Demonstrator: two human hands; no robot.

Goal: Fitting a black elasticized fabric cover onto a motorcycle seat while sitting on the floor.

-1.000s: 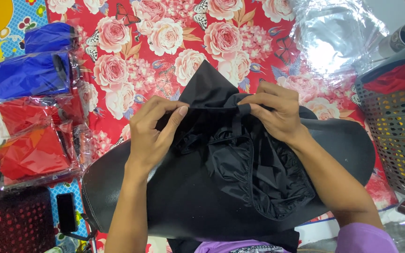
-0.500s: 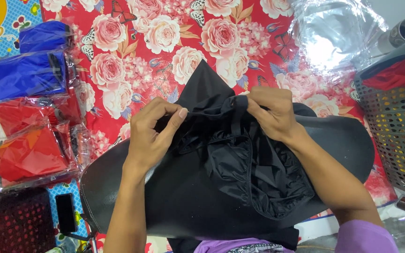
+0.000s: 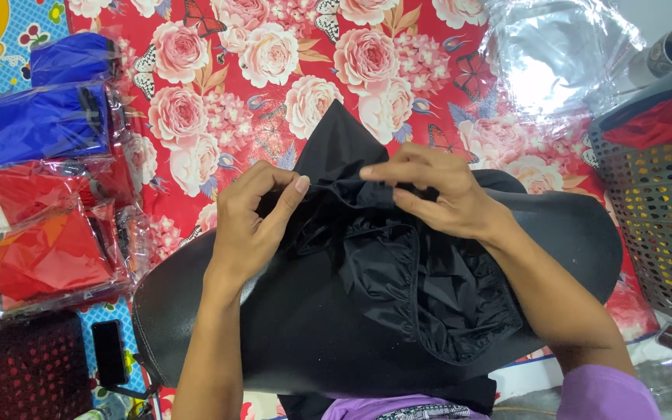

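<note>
both hands pinching crumpled black nylon garment (image 3: pixel 398 264): left hand (image 3: pixel 254 222) and right hand (image 3: pixel 437 194) grip its gathered top edge. garment lies on black leather-like pad (image 3: pixel 577 233), centre frame. red rose-print cloth (image 3: pixel 219 85) at 12, grey plastic basket (image 3: pixel 663 225) at 3, bagged blue and red packs (image 3: pixel 48 124) at 9.

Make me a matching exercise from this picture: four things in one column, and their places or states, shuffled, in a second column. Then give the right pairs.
Things:
1. black garment
2. blue packed bundles
3. grey mesh basket
4. clear plastic bag

Places or states:
A. at the right edge, red cloth lying in it
B. crumpled at the top right, on the flowered cloth
C. pinched between the left hand and right hand, on a dark board
D. stacked at the left, above red wrapped bundles

Pairs: 1-C, 2-D, 3-A, 4-B
</note>
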